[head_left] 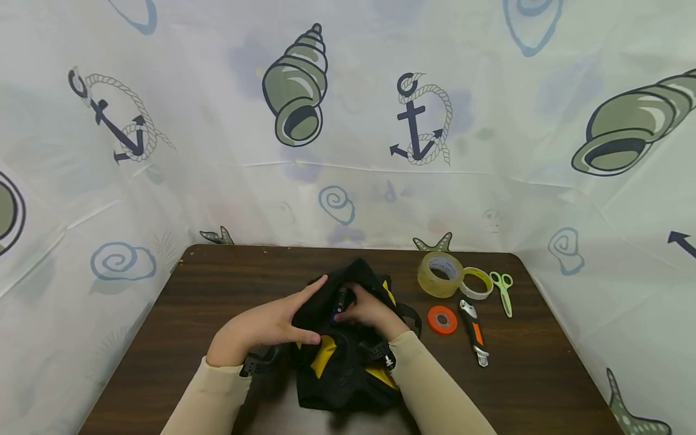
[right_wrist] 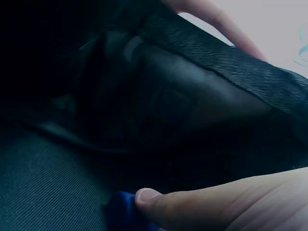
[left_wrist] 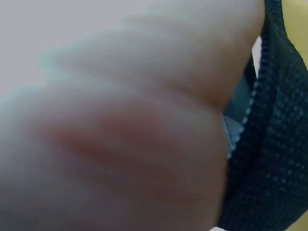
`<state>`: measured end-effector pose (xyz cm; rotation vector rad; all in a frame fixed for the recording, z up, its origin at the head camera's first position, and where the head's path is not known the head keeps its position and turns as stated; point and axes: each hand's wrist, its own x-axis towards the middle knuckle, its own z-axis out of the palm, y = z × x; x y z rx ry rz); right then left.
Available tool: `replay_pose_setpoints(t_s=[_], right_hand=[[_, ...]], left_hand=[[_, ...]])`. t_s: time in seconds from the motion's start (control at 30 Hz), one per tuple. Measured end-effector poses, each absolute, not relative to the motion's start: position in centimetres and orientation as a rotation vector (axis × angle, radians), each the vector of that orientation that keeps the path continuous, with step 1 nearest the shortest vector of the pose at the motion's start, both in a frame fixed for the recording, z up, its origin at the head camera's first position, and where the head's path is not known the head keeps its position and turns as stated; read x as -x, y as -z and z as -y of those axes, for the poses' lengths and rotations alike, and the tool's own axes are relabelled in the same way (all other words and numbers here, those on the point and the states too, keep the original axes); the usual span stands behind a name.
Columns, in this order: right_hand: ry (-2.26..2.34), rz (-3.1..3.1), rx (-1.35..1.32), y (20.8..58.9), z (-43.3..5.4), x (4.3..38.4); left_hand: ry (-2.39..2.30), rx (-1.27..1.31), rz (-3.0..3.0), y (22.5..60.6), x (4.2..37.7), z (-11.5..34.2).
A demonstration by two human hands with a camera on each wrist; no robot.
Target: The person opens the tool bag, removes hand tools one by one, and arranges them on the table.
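Note:
A black bag with yellow panels (head_left: 339,380) stands on the table, its top opening spread. My left hand (head_left: 266,320) holds the bag's left side, thumb on the front and fingers along the upper edge. In the left wrist view the bag's black zipped edge (left_wrist: 260,130) shows beside the hand. My right hand (head_left: 375,311) reaches into the opening and pinches a small dark item with a blue part (right_wrist: 126,209); its kind cannot be told. The right thumb (right_wrist: 149,196) presses the blue part, inside the dark lining (right_wrist: 202,91).
Right of the bag lie a wide roll of clear tape (head_left: 428,281), a narrower white-and-yellow tape roll (head_left: 478,295), an orange tape roll (head_left: 441,311), a utility knife (head_left: 474,332) and green scissors (head_left: 505,296). The brown table (head_left: 228,272) meets a patterned cloth (head_left: 370,139) behind.

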<state>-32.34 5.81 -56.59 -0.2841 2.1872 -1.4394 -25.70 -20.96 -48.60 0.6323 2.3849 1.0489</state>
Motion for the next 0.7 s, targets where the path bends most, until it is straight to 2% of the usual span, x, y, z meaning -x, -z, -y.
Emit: replay_pose_setpoints(t_s=[0.7], right_hand=[[1.282, -2.256, 0.296, 56.29, -5.68, 32.58]], left_hand=[[-1.032, -0.615, -2.390, 48.56, 25.58, 21.03]])
